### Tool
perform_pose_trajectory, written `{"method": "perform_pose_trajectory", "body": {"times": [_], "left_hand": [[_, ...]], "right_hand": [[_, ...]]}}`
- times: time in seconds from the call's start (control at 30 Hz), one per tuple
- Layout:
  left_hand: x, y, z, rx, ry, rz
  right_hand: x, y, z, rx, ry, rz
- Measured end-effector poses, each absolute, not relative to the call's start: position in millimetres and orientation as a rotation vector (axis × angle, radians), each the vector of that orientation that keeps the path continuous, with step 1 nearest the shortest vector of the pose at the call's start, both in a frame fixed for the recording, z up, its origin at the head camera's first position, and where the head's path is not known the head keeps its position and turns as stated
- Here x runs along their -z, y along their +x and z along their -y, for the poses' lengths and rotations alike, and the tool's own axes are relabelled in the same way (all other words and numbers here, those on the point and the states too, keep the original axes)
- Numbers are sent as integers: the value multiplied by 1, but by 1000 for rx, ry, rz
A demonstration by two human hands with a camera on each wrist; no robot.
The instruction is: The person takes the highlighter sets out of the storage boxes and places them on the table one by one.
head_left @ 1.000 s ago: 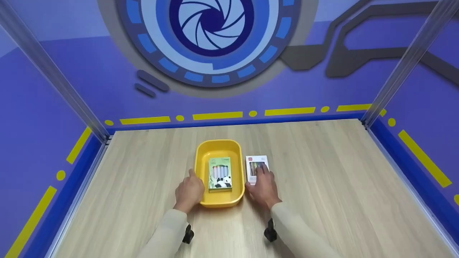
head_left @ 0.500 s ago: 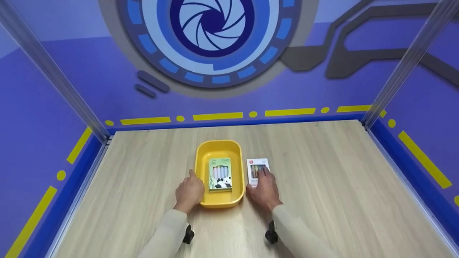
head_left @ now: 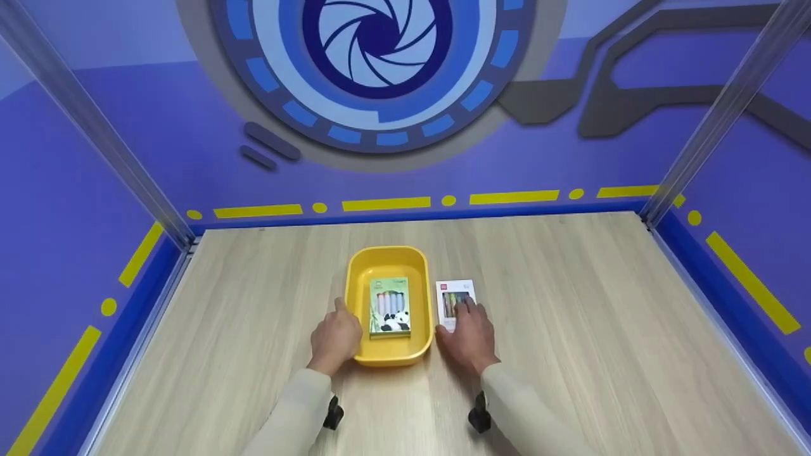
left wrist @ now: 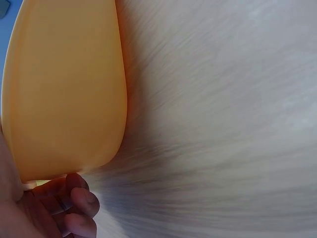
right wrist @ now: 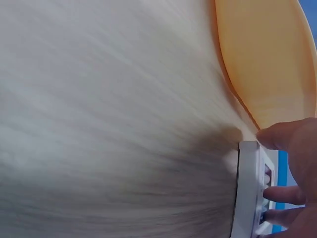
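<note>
My left hand [head_left: 336, 339] grips the near left rim of a yellow plastic basin [head_left: 389, 351]; in the left wrist view its curled fingers [left wrist: 84, 201] sit against the outer wall. Inside the basin lies a green panda-print box [head_left: 389, 307] with a window onto coloured sticks. Just right of the basin, a flat white box [head_left: 453, 286] with a similar window lies on the table. My right hand [head_left: 470, 335] rests on it, fingertips on its windowed face. In the right wrist view the thumb [right wrist: 275, 135] extends past the box's near corner, beside the basin.
The wood-grain table [head_left: 589, 316] is bordered by blue-purple panels [head_left: 380, 183] at the back and both sides. Metal posts [head_left: 716, 120] stand at the back corners. Black wrist mounts [head_left: 479, 415] sit under both sleeves.
Early in the second, the white box and my right hand shifted slightly right and towards me, and have stayed there since. My left hand and the basin have kept their place.
</note>
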State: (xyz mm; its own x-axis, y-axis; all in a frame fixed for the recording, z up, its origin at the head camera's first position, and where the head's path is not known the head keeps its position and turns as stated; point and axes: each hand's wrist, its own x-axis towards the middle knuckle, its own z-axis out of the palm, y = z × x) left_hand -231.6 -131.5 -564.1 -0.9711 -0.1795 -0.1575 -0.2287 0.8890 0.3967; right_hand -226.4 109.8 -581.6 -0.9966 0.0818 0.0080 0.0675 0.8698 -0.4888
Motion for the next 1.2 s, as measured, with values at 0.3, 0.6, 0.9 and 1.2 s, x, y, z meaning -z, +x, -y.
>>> {"method": "perform_pose_trajectory", "body": {"times": [0.3,0.6,0.9,1.2], "left_hand": [[565,-231,132,-639,-323,-2945],[567,-229,133,-641,-301,-2992],[564,-231,131,-642,-312,-2958],[562,-231,132,-633,-310,-2958]], "right_hand": [[573,-227,-111,-895,-83,2867],[565,-225,-111,-879,-47,2829],[558,-225,-109,-895,-52,2820],[552,-226,-105,-920,-51,2823]]}}
